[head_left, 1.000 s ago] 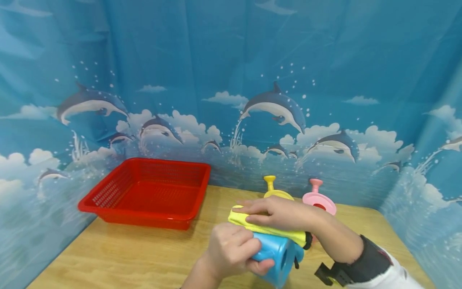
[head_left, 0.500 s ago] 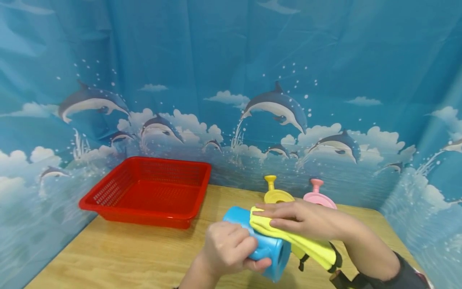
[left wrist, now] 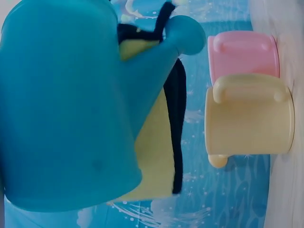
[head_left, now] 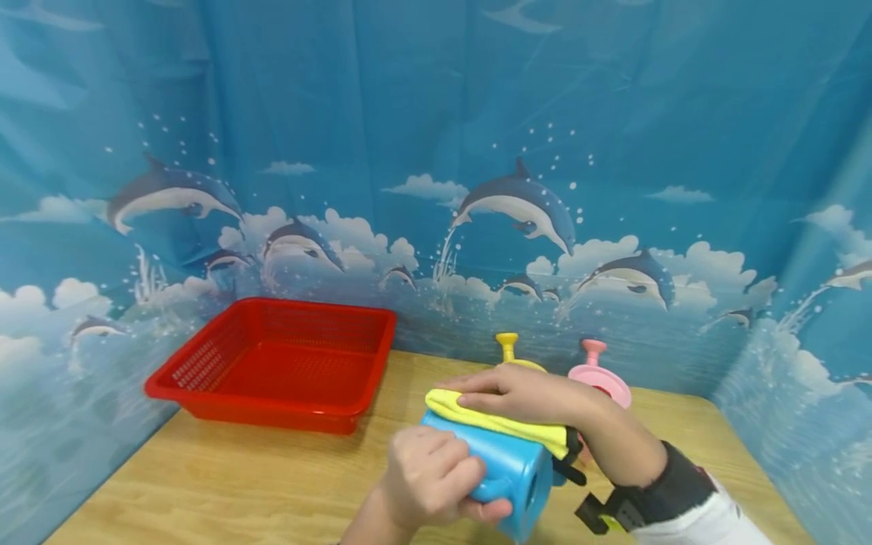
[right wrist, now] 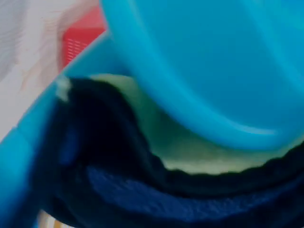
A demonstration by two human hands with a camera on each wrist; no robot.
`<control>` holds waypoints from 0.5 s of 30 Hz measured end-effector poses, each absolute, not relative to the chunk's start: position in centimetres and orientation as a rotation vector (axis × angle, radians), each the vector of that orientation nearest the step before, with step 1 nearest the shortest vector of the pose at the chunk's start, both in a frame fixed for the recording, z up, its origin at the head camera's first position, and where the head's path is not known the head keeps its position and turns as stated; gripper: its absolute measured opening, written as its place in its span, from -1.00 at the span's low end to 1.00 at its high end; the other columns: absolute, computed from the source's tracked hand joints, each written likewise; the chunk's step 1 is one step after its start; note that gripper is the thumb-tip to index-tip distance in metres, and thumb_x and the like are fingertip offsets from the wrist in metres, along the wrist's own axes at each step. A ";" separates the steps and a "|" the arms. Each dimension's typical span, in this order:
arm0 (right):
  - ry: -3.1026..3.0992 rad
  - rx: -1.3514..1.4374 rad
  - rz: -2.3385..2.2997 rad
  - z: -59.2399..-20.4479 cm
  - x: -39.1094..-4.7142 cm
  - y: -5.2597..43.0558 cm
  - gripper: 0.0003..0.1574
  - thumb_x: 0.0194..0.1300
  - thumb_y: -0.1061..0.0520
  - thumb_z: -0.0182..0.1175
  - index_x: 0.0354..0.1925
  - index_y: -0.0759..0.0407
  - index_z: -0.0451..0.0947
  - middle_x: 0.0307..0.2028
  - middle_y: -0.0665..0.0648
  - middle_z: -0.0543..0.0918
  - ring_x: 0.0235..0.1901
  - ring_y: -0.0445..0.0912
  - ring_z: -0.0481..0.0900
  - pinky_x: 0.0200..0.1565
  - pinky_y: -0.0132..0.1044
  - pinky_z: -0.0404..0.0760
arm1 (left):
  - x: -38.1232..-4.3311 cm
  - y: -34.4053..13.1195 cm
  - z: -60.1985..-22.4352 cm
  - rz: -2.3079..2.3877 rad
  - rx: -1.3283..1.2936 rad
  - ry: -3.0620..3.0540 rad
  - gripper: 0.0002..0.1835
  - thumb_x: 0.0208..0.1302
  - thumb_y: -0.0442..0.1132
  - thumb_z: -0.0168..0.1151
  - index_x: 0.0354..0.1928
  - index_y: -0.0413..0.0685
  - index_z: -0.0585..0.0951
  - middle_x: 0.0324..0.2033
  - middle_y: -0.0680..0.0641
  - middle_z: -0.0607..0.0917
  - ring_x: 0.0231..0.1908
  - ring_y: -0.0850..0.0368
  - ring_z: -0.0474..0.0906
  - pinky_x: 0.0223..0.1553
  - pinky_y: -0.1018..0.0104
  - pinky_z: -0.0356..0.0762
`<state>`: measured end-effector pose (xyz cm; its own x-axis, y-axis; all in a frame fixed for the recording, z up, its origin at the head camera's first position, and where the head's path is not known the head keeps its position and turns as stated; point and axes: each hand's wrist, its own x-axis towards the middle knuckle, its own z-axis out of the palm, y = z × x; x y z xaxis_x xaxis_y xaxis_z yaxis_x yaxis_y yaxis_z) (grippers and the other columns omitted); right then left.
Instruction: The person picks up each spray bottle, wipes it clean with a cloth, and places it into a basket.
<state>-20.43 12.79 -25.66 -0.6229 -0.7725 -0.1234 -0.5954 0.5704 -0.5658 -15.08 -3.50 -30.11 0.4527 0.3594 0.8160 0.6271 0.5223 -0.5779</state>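
My left hand point(head_left: 436, 473) grips the handle of a blue toy watering can point(head_left: 507, 458), which lies tilted on its side above the table. Flat across the can's upper side is a yellow cloth point(head_left: 504, 430) with a dark trim. My right hand point(head_left: 527, 393) presses on that cloth with extended fingers. In the left wrist view the can's spout point(left wrist: 147, 83) points up and right, and the cloth hangs behind it. The right wrist view shows the can's round end close up, with the cloth's dark edge point(right wrist: 209, 185) bunched beside it.
A red plastic basket point(head_left: 272, 416) stands at the back left of the wooden table point(head_left: 238, 492). At the back right are a yellow watering can point(head_left: 507, 345) and a pink one point(head_left: 599, 378), partly hidden by my right arm. A dolphin-printed curtain point(head_left: 409, 113) encloses the table.
My right hand slid right and down with the cloth along the can half a second ago, and is now back up and left. The left hand keeps its grip on the handle.
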 end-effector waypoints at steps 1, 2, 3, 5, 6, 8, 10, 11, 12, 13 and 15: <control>2.443 -1.098 -0.691 -25.7 -20.6 12.4 -0.56 0.32 -0.20 -0.14 0.17 -0.39 0.26 0.12 -0.23 0.39 -0.01 -0.27 0.43 -0.13 -0.31 0.42 | -15.1 -3.5 -30.2 -0.224 -1.071 -1.149 -0.53 0.27 0.07 -0.11 -0.80 0.14 0.26 -0.86 0.23 0.22 -0.84 0.45 0.13 -0.74 0.66 -0.10; 2.436 -1.085 -0.698 -25.8 -20.8 12.1 -0.57 0.32 -0.19 -0.14 0.16 -0.39 0.26 0.12 -0.21 0.40 -0.05 -0.27 0.44 -0.15 -0.30 0.42 | -15.0 -3.4 -30.2 -0.240 -1.077 -1.156 -0.52 0.27 0.07 -0.12 -0.81 0.14 0.27 -0.86 0.22 0.22 -0.83 0.45 0.13 -0.74 0.66 -0.10; 2.425 -1.072 -0.709 -25.8 -20.9 11.9 -0.57 0.32 -0.18 -0.14 0.16 -0.37 0.27 0.11 -0.18 0.42 -0.09 -0.26 0.45 -0.18 -0.30 0.41 | -15.0 -3.4 -30.3 -0.252 -1.080 -1.157 -0.52 0.27 0.07 -0.12 -0.81 0.14 0.28 -0.86 0.22 0.23 -0.83 0.44 0.14 -0.74 0.67 -0.09; 2.411 -1.052 -0.717 -25.8 -21.0 11.6 -0.57 0.33 -0.17 -0.14 0.16 -0.34 0.28 0.11 -0.15 0.43 -0.07 -0.26 0.45 -0.16 -0.30 0.41 | -15.1 -3.4 -30.5 -0.286 -1.090 -1.166 -0.51 0.28 0.07 -0.13 -0.81 0.13 0.28 -0.86 0.21 0.22 -0.84 0.44 0.13 -0.73 0.68 -0.10; 2.408 -1.045 -0.713 -25.9 -20.9 11.5 -0.56 0.33 -0.16 -0.15 0.17 -0.32 0.28 0.11 -0.14 0.43 -0.04 -0.27 0.43 -0.14 -0.30 0.41 | -15.1 -3.4 -30.5 -0.298 -1.092 -1.167 -0.51 0.29 0.07 -0.13 -0.81 0.13 0.28 -0.86 0.21 0.21 -0.84 0.44 0.11 -0.73 0.68 -0.11; 2.420 -1.034 -0.700 -25.9 -20.8 11.6 -0.56 0.33 -0.16 -0.14 0.17 -0.29 0.29 0.09 -0.13 0.44 -0.08 -0.27 0.45 -0.14 -0.31 0.41 | -15.2 -3.4 -30.7 -0.322 -1.092 -1.172 -0.50 0.29 0.06 -0.14 -0.82 0.12 0.27 -0.86 0.20 0.19 -0.85 0.43 0.08 -0.72 0.67 -0.13; 2.441 -1.039 -0.680 -25.7 -20.5 11.9 -0.56 0.33 -0.16 -0.13 0.17 -0.28 0.29 0.03 -0.12 0.50 -0.19 -0.28 0.48 -0.18 -0.32 0.43 | -15.2 -3.5 -30.9 -0.337 -1.089 -1.175 -0.50 0.30 0.07 -0.14 -0.82 0.12 0.26 -0.85 0.20 0.16 -0.84 0.43 0.06 -0.72 0.67 -0.14; 2.456 -1.043 -0.665 -25.7 -20.4 12.0 -0.55 0.33 -0.17 -0.13 0.17 -0.29 0.28 -0.05 -0.11 0.55 -0.28 -0.27 0.48 -0.21 -0.33 0.43 | -15.3 -3.5 -30.9 -0.337 -1.085 -1.173 -0.50 0.30 0.07 -0.14 -0.82 0.12 0.26 -0.85 0.20 0.15 -0.84 0.43 0.05 -0.72 0.66 -0.14; 2.466 -1.048 -0.659 -25.6 -20.2 12.2 -0.55 0.32 -0.17 -0.13 0.17 -0.29 0.29 -0.08 -0.12 0.56 -0.34 -0.27 0.48 -0.24 -0.33 0.42 | -15.4 -3.5 -30.9 -0.337 -1.083 -1.170 -0.50 0.30 0.07 -0.14 -0.81 0.12 0.25 -0.85 0.19 0.15 -0.84 0.43 0.05 -0.72 0.66 -0.14; 2.476 -1.050 -0.657 -25.5 -20.0 12.4 -0.55 0.32 -0.17 -0.12 0.17 -0.29 0.29 -0.10 -0.13 0.57 -0.38 -0.26 0.47 -0.26 -0.33 0.42 | -15.4 -3.6 -31.0 -0.339 -1.079 -1.169 -0.50 0.30 0.07 -0.14 -0.81 0.11 0.25 -0.85 0.19 0.15 -0.84 0.43 0.04 -0.72 0.66 -0.14; 2.493 -1.049 -0.653 -25.3 -19.6 12.9 -0.55 0.31 -0.19 -0.11 0.16 -0.30 0.30 -0.14 -0.16 0.58 -0.42 -0.26 0.46 -0.28 -0.34 0.42 | -15.6 -3.7 -30.9 -0.338 -1.073 -1.163 -0.50 0.30 0.08 -0.15 -0.81 0.11 0.25 -0.84 0.20 0.16 -0.84 0.43 0.05 -0.72 0.66 -0.13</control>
